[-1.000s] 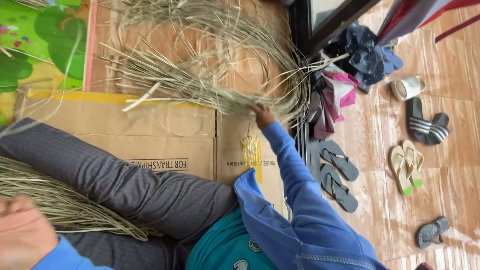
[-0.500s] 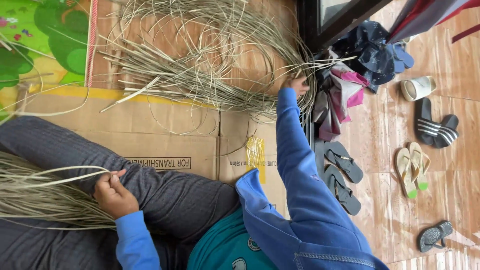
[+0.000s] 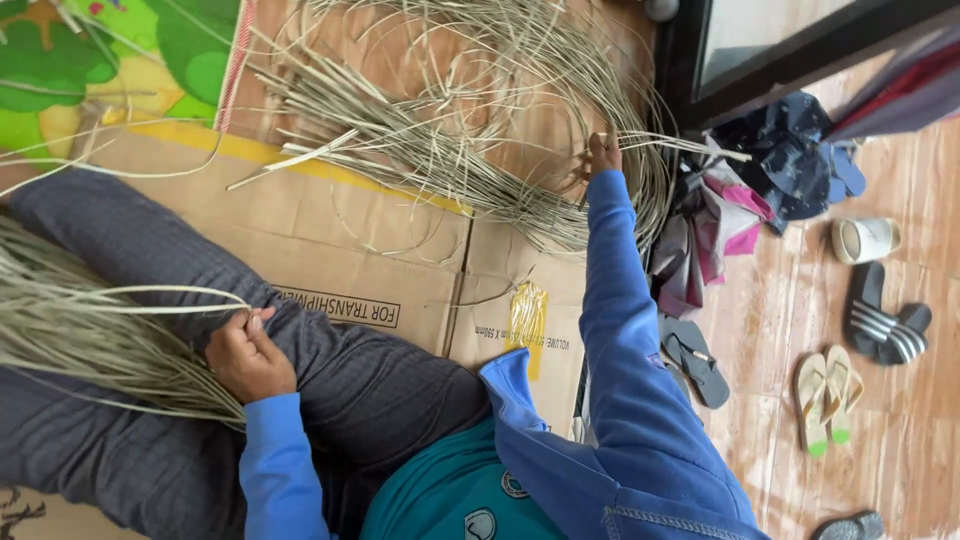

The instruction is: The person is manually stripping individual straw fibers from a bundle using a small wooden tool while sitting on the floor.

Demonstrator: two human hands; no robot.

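Flattened brown cardboard [image 3: 330, 250] with a black-printed label covers the floor. Left hand [image 3: 250, 355] grips a dry reed bundle [image 3: 90, 340] on the lap; right hand [image 3: 601, 155] pinches loose reeds [image 3: 450, 150]. Sandals [image 3: 828, 398] lie nearby.

The flattened cardboard [image 3: 330, 240] is the landmark. Its middle lies bare, giving open passage between the person's trousered leg [image 3: 300, 350] along one edge and the tangled heap of loose straw strands [image 3: 450, 130] that blocks the far edge. A bundle of strands [image 3: 90, 340] crowds the leg's other side. Beyond the cardboard's end, crumpled clothes [image 3: 720, 230] and sandals [image 3: 830, 400] clutter the wooden floor [image 3: 900, 480].
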